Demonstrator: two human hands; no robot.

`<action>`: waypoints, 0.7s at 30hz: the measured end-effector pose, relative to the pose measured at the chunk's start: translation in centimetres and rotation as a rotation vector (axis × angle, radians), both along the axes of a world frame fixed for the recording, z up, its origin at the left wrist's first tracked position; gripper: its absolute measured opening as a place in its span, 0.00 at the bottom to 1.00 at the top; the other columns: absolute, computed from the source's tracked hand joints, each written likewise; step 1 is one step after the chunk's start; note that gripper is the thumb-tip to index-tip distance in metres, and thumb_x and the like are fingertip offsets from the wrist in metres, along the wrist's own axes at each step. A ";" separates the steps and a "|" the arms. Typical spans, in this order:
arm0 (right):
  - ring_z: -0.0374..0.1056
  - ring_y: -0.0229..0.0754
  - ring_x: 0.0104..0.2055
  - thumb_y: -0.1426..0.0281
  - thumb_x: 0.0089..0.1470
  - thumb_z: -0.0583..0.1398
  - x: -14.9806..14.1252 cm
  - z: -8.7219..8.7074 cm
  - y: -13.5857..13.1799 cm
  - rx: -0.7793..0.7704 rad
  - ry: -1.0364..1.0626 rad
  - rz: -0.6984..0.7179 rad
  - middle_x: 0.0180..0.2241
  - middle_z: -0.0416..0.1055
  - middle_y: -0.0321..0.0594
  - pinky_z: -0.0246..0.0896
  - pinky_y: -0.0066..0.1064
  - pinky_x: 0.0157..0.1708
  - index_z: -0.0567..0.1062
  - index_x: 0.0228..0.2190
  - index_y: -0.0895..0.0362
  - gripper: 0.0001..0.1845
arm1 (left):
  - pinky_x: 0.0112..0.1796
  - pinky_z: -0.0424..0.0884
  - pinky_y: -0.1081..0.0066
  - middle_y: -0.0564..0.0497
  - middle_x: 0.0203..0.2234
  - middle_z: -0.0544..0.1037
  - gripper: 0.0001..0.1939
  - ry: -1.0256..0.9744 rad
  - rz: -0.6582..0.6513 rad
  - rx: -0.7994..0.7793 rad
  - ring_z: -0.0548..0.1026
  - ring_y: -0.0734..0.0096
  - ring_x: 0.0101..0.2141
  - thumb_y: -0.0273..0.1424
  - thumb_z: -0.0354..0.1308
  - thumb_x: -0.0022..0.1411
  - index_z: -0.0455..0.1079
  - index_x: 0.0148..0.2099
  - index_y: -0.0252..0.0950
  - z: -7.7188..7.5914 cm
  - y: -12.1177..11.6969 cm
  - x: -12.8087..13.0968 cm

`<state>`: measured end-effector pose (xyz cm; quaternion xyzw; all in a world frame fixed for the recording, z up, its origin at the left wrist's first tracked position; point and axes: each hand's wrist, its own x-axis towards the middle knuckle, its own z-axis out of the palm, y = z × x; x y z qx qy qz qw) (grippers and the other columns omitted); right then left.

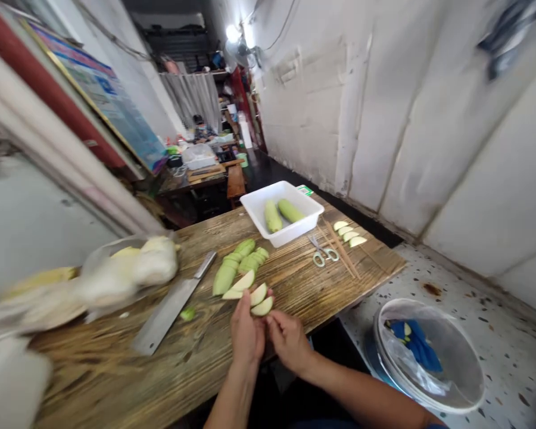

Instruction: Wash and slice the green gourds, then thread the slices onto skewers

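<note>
1. The left hand [245,333] is over the near edge of the tabletop [295,274]. Its grip pinches two pale slices [259,294], one next to the other.
2. The right hand [291,341] is just beside it, by the same edge. Its thumb and finger are close together near the slices. I cannot tell if this grip pinches anything.
3. The cut green squash [226,274] lies in two rows, between the hands and the far edge. Two loose pale pieces lie at its near end.
4. A big knife [168,313] lies left of the squash, well in from the near edge. A small green bit [188,313] is just beside its blade.
5. A white box [293,232] sits by the far right corner. Two whole squashes [290,210] lie in it.
6. Scissors [325,257] and thin brown sticks [342,253] lie between the box and the near right corner.
7. Four pale half-rounds [351,233] sit in a line near the right edge.
8. A bucket [467,363] stands on the floor past the near edge.
</note>
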<state>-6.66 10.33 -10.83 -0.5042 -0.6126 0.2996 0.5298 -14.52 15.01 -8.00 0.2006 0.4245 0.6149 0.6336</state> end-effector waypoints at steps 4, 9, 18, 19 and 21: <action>0.62 0.36 0.22 0.66 0.59 0.48 0.1 -0.7 0.2 0.006 -0.017 0.033 0.21 0.67 0.35 0.55 0.24 0.24 0.74 0.32 0.58 0.17 | 0.35 0.73 0.68 0.45 0.33 0.79 0.19 0.007 0.036 0.071 0.77 0.67 0.32 0.40 0.59 0.55 0.71 0.44 0.33 1.1 0.9 -1.1; 0.62 0.36 0.22 0.65 0.60 0.49 0.3 -1.2 0.5 0.008 -0.052 0.086 0.20 0.67 0.36 0.54 0.24 0.22 0.74 0.31 0.58 0.16 | 0.35 0.72 0.69 0.44 0.31 0.79 0.17 0.027 0.095 0.045 0.77 0.67 0.32 0.37 0.65 0.48 0.71 0.38 0.30 1.5 1.6 -1.5; 0.62 0.36 0.22 0.65 0.60 0.49 0.6 -1.3 0.3 0.007 -0.076 0.146 0.20 0.67 0.35 0.55 0.25 0.22 0.75 0.34 0.57 0.16 | 0.36 0.72 0.67 0.46 0.31 0.79 0.19 -0.068 0.069 0.068 0.78 0.65 0.33 0.38 0.65 0.49 0.70 0.40 0.31 2.0 1.6 -2.4; 0.63 0.36 0.22 0.65 0.60 0.49 0.6 -1.4 0.3 0.010 -0.076 0.159 0.19 0.67 0.35 0.55 0.25 0.22 0.74 0.34 0.57 0.16 | 0.37 0.72 0.67 0.46 0.31 0.79 0.18 -0.071 0.070 0.065 0.78 0.66 0.33 0.36 0.65 0.48 0.70 0.39 0.31 2.0 1.7 -2.4; 0.64 0.37 0.23 0.66 0.60 0.49 0.7 -1.6 0.3 0.020 -0.078 0.173 0.19 0.66 0.35 0.57 0.26 0.23 0.74 0.34 0.57 0.15 | 0.38 0.71 0.68 0.46 0.31 0.79 0.15 -0.076 0.081 0.053 0.78 0.68 0.31 0.33 0.66 0.47 0.69 0.37 0.31 2.0 1.7 -2.5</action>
